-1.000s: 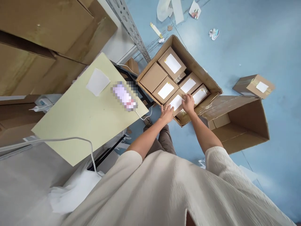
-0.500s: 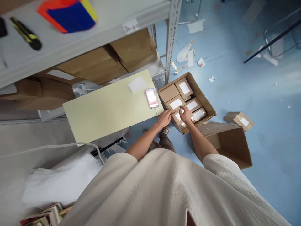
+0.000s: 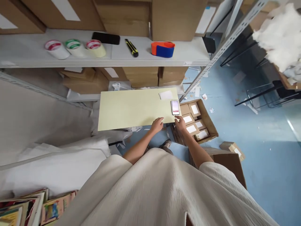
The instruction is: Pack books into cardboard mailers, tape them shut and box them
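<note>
My left hand (image 3: pixel 157 125) is at the front edge of the pale yellow tabletop (image 3: pixel 127 110), fingers stretched forward and nothing in them. Just below the table's right corner is my right hand (image 3: pixel 180 124), its fingers loosely bent and apart, also bare. A phone with a lit screen (image 3: pixel 175 107) lies on the tabletop right above it, and a white paper sheet (image 3: pixel 166 95) lies behind the phone. Beside my right hand, on the floor, stands an open carton (image 3: pixel 211 124) holding several small brown boxes with white labels (image 3: pixel 187 119).
On the shelf (image 3: pixel 141 62) behind are tape rolls (image 3: pixel 96 48), a dark phone (image 3: pixel 105 38), a utility knife (image 3: pixel 131 48) and a blue-and-orange strap loop (image 3: pixel 163 50). A second open carton (image 3: pixel 229 166) and a single small box (image 3: pixel 232 148) are to my right. Paper scraps litter the floor.
Both hands have left the boxes in the carton and moved back left toward the table's front edge. The view has tilted up, showing more of the shelf.
</note>
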The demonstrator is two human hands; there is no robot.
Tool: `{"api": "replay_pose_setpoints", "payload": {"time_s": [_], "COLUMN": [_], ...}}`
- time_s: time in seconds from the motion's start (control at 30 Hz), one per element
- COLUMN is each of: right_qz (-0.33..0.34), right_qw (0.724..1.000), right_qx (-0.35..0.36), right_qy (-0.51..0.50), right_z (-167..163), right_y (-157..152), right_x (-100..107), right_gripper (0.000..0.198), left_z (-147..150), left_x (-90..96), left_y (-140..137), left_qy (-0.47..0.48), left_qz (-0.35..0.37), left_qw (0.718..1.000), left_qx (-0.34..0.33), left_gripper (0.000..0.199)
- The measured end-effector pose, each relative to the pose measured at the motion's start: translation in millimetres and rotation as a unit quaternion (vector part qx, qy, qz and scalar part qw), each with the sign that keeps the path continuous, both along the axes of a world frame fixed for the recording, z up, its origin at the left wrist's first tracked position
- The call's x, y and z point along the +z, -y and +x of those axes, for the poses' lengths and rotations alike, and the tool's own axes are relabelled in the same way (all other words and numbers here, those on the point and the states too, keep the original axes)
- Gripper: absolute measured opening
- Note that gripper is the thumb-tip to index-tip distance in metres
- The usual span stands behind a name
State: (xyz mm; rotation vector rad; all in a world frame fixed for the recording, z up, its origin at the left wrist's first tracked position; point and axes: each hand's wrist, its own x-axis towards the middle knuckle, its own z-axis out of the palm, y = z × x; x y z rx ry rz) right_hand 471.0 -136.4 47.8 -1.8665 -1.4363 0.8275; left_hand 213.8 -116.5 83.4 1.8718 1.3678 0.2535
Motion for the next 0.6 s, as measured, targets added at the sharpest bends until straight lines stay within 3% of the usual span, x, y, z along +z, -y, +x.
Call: {"api": "replay_pose_setpoints", "payload": {"time_s": [0.37,0.6], "right_qz": [0.041,0.046], "right_qw": [0.984,0.945], "right_qx": [0.172,0.321], "right_qy": [-0.018,-0.033], "right_z": [-130,-202], "right_y": [-51,-84], "right_x": [41,63], "right_gripper": [0.035,0.031], "left_z": [-130,-177], "left_x": [22.1,29.1], "left_y": [25,55], "left_qy": [0.009,0.009], "left_qz": [0.061,0.087], "left_qw": [0.984,0.937], "left_qx": [0.166,0.337], "left_gripper": [0.055,0.056]}}
